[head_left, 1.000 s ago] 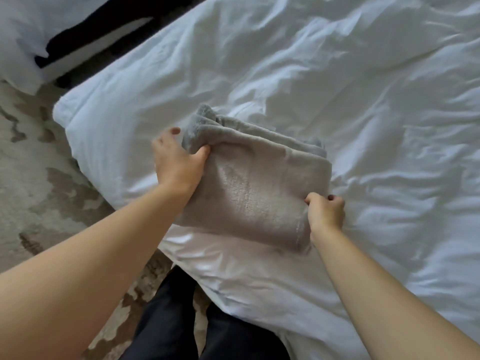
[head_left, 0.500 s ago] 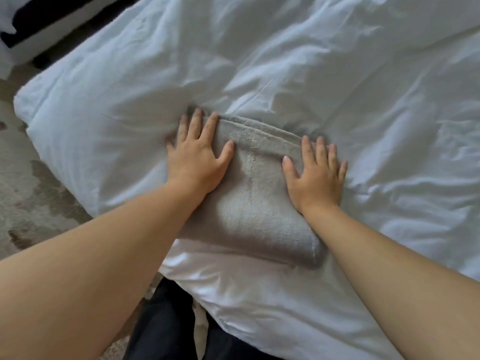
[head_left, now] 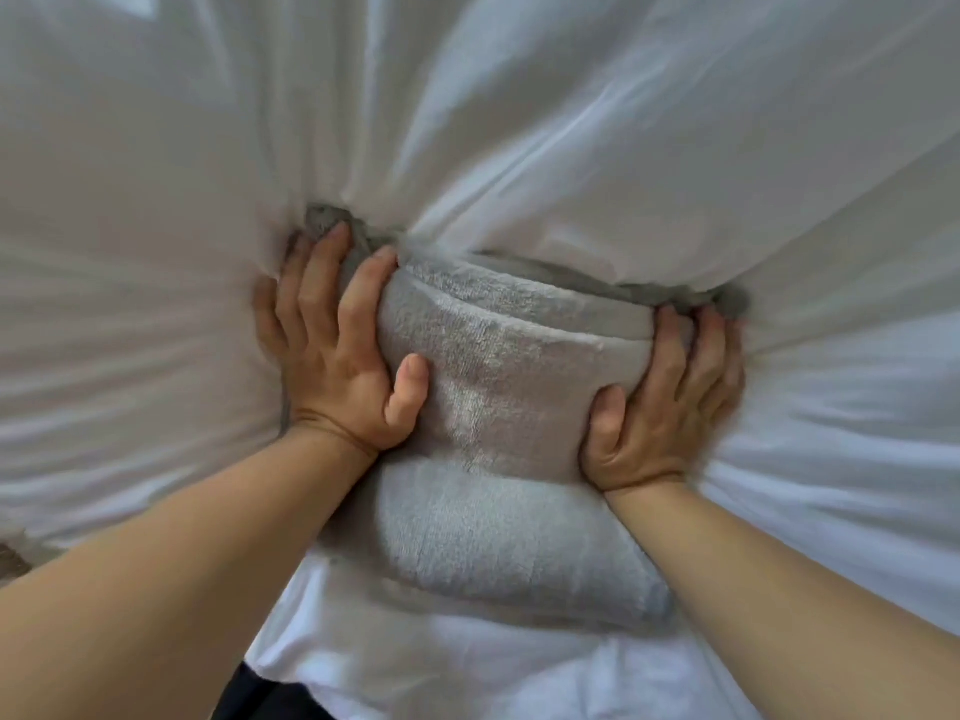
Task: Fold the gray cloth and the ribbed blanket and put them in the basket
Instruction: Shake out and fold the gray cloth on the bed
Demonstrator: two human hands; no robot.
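Two hands grasp the folded plush gray cloth [head_left: 498,407] sunk into the rumpled white duvet [head_left: 675,122]: left hand [head_left: 332,356] curled round its left edge, right hand [head_left: 670,397] round its right, its long axis running away between them, equally near each

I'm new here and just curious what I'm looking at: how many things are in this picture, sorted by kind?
Folded gray cloth: 1
Rumpled white bed cover: 1
Hands: 2, the left hand and the right hand, each gripping a side of the cloth
Total: 4
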